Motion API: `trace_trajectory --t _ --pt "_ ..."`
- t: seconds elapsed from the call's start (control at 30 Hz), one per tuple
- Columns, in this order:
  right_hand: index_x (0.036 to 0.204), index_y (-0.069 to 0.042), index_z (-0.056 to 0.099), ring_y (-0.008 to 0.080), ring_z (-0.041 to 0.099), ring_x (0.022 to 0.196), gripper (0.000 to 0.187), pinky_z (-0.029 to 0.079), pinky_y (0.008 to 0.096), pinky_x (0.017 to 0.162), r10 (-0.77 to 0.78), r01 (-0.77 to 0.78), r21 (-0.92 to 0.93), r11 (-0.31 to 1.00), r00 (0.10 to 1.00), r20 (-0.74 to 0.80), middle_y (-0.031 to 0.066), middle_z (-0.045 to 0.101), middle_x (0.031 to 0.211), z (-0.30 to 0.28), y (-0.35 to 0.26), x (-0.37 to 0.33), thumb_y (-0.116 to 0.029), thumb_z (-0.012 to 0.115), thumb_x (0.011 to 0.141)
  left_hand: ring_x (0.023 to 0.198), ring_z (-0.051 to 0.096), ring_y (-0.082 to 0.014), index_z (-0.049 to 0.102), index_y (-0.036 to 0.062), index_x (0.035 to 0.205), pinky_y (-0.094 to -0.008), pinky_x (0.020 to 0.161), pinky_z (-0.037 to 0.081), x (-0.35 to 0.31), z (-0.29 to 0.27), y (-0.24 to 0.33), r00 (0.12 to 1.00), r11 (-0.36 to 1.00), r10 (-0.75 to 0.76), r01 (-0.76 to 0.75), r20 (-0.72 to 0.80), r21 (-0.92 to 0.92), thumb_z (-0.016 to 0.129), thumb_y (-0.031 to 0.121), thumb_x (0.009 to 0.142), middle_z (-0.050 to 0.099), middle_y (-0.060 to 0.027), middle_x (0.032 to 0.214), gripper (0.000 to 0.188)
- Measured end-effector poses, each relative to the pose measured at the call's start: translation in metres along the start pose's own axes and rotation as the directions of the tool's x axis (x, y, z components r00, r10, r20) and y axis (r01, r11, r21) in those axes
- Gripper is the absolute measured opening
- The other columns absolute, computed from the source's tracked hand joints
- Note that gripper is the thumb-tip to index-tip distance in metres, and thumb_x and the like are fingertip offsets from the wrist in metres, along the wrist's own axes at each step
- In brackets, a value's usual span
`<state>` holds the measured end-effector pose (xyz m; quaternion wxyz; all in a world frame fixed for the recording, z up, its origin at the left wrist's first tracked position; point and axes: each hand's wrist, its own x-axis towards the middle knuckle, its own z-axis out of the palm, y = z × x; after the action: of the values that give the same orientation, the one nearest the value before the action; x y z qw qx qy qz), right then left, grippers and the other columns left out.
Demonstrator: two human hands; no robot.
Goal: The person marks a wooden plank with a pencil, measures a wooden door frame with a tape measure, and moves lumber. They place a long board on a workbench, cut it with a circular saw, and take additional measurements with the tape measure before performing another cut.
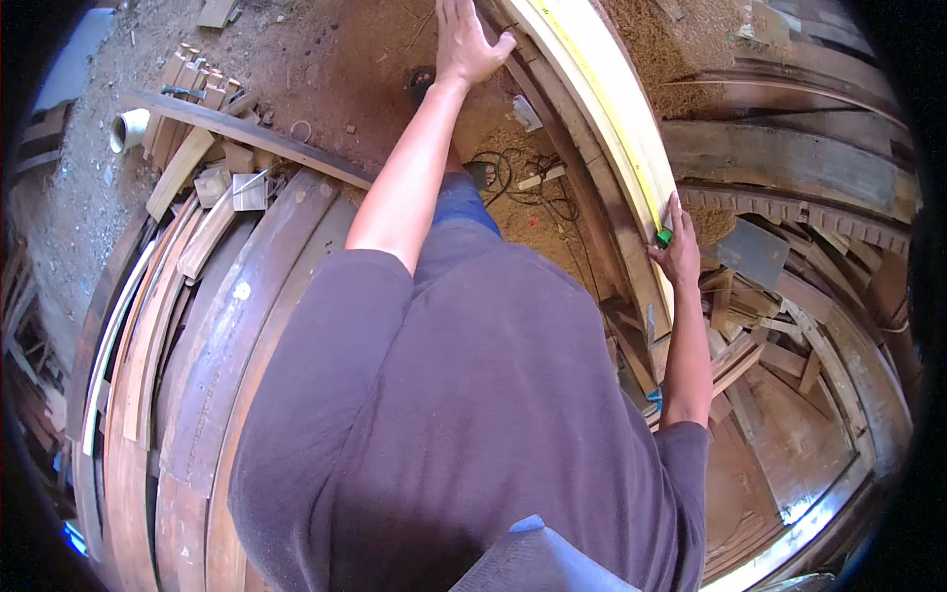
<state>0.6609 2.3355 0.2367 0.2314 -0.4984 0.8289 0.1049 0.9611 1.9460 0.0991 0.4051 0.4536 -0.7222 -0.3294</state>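
A long pale wooden board (631, 128) runs from the top centre down toward my right side. Along its face lies an extended yellow tape blade (590, 77). The blade ends at a small green tape measure (664, 237), which my right hand (679, 252) grips between thumb and fingers at the board's right edge. My left hand (468, 47) is farther up, at the board's left side, with fingers stretched out and the thumb pointing to the board's edge. Whether it touches the board I cannot tell. Beneath the pale board is a darker timber (592, 163).
Long planks (247, 296) are stacked at the left, with wood offcuts (212, 183) and a white pipe piece (129, 130) beyond. A black cable (511, 173) lies on the sawdust-covered ground. At the right are more timbers (779, 163), scrap wood and a grey flat panel (753, 254).
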Motion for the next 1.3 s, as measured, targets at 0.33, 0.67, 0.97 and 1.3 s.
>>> trace_trajectory --t 0.33,0.67,0.97,1.3 --pt "0.166 -0.032 0.017 0.0412 0.057 0.127 0.122 0.053 0.0474 0.101 0.085 -0.084 0.044 0.995 0.996 -0.010 0.0216 0.049 0.147 0.029 0.011 -0.001 -0.014 0.090 0.070 0.154 0.013 -0.0500 0.064 0.0123 0.138 -0.0558 0.128 0.019 0.046 -0.034 0.025 0.967 0.891 0.184 -0.239 0.175 0.387 0.065 0.009 0.079 0.028 -0.0223 0.163 0.059" --pt "0.150 -0.016 0.047 0.0414 0.048 0.137 0.059 0.045 0.0492 0.111 0.024 0.011 0.114 0.993 0.954 -0.299 0.0206 0.047 0.151 0.048 0.033 -0.015 -0.037 0.063 0.097 0.149 0.031 -0.0417 0.074 0.0251 0.123 -0.0599 0.125 0.017 0.076 -0.022 0.038 0.874 0.666 0.271 -0.474 0.404 0.577 0.068 0.047 0.093 0.052 -0.0081 0.151 0.038" --pt "0.139 -0.010 0.056 0.0422 0.060 0.118 0.054 0.050 0.0486 0.099 0.304 -0.197 0.298 0.934 0.876 -0.375 0.0217 0.059 0.135 0.044 0.010 -0.033 -0.034 0.069 0.094 0.160 0.009 -0.0353 0.037 0.0307 0.160 -0.0565 0.129 0.002 -0.027 0.105 0.150 0.362 0.583 0.393 -0.809 0.846 0.075 0.052 0.050 0.103 0.022 -0.0149 0.171 0.063" --pt "0.137 -0.002 0.060 0.0393 0.061 0.121 0.066 0.048 0.0461 0.104 0.510 -0.306 0.433 0.848 0.693 -0.510 0.0219 0.065 0.130 0.054 -0.001 -0.036 -0.042 0.080 0.088 0.146 0.040 -0.0377 0.037 0.0349 0.160 -0.0686 0.121 0.017 -0.057 0.163 0.162 0.210 0.516 0.373 -0.856 0.904 -0.014 0.070 0.067 0.083 0.048 -0.0126 0.154 0.090"
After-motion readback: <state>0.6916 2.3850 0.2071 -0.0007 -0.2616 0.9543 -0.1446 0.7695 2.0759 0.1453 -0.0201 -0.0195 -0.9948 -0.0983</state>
